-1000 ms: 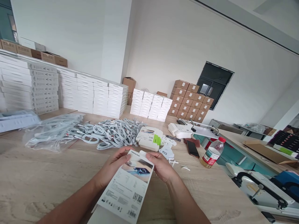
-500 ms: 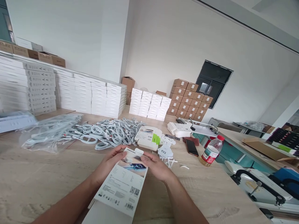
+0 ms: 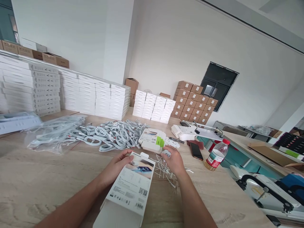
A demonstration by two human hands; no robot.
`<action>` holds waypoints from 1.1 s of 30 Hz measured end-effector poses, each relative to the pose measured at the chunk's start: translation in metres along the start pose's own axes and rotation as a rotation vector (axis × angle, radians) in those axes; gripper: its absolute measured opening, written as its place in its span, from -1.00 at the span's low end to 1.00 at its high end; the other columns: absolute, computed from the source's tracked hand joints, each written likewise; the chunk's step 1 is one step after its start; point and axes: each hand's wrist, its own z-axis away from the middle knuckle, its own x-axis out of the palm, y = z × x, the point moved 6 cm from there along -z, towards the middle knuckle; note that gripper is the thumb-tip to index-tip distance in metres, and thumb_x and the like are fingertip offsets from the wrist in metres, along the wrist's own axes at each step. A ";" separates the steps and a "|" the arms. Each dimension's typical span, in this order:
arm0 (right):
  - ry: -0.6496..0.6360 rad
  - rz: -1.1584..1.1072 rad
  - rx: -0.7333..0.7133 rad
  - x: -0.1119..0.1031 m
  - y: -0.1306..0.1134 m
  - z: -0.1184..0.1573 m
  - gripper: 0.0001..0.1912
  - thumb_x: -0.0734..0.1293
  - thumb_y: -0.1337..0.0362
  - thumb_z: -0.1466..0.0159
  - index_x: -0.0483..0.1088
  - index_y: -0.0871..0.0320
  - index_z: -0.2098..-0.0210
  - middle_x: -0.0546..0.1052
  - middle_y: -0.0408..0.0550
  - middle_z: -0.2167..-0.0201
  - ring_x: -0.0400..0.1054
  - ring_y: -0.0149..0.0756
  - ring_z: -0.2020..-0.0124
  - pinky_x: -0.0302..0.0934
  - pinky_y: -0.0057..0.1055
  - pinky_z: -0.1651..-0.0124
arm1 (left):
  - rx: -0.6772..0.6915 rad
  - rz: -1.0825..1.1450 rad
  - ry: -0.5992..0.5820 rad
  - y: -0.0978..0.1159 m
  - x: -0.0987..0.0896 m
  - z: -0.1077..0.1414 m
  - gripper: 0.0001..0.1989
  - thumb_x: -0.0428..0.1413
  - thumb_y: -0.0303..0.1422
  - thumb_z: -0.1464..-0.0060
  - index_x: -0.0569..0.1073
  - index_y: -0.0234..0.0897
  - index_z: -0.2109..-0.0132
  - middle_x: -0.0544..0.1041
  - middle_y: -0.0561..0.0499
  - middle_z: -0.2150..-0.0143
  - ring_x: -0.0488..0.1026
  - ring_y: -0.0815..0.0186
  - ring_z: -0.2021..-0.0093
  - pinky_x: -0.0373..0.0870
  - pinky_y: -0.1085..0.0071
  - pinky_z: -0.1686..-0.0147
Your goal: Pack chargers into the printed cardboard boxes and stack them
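Observation:
My left hand [image 3: 116, 167] grips the upper left edge of a white printed box [image 3: 129, 186], which is tilted up toward me with a small tab raised at its top. My right hand [image 3: 174, 160] is off the box, its fingers closed on a white card [image 3: 167, 153] with a black symbol. Beside that hand lie thin white strips [image 3: 163, 169]. Flat printed cartons with a green panel [image 3: 152, 141] are just behind, and a heap of grey-white cables [image 3: 116, 134] spreads to their left.
Stacks of white boxes [image 3: 95, 98] line the table's back. A clear plastic bag [image 3: 54, 133] lies at left. At right are a phone [image 3: 196, 150], a red-capped bottle [image 3: 216, 155] and a black pen [image 3: 176, 140]. Brown cartons [image 3: 192, 101] stand beyond.
My right hand has left the box and moved right, onto the white card. More white strips show spread beside it. My left hand still holds the box.

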 end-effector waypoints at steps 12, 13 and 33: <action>-0.054 0.332 -0.012 -0.005 0.018 0.000 -0.66 0.20 0.27 -0.28 0.52 0.06 0.53 0.62 -0.04 0.43 0.46 -0.18 0.36 0.20 -0.37 0.28 | -0.025 0.153 0.187 -0.007 -0.022 -0.012 -0.68 0.30 -0.20 0.06 0.35 -0.18 0.26 0.50 0.15 0.50 0.45 0.37 0.55 0.28 0.55 0.62; -0.029 0.325 0.000 -0.006 0.019 -0.001 -0.67 0.20 0.26 -0.27 0.52 0.06 0.52 0.62 -0.03 0.44 0.46 -0.17 0.37 0.20 -0.36 0.28 | -0.035 0.149 0.185 -0.008 -0.022 -0.011 -0.69 0.30 -0.21 0.05 0.35 -0.18 0.25 0.52 0.13 0.48 0.47 0.36 0.54 0.29 0.55 0.63; 0.209 -0.774 0.072 -0.023 -0.021 0.008 -0.71 0.46 0.05 -0.10 0.49 0.09 0.27 0.59 -0.08 0.41 0.44 -0.19 0.39 0.33 -0.22 0.22 | -0.074 0.177 0.246 -0.010 -0.029 -0.013 -0.69 0.27 -0.17 -0.01 0.45 -0.29 0.20 0.64 -0.08 0.28 0.59 0.22 0.33 0.53 0.40 0.44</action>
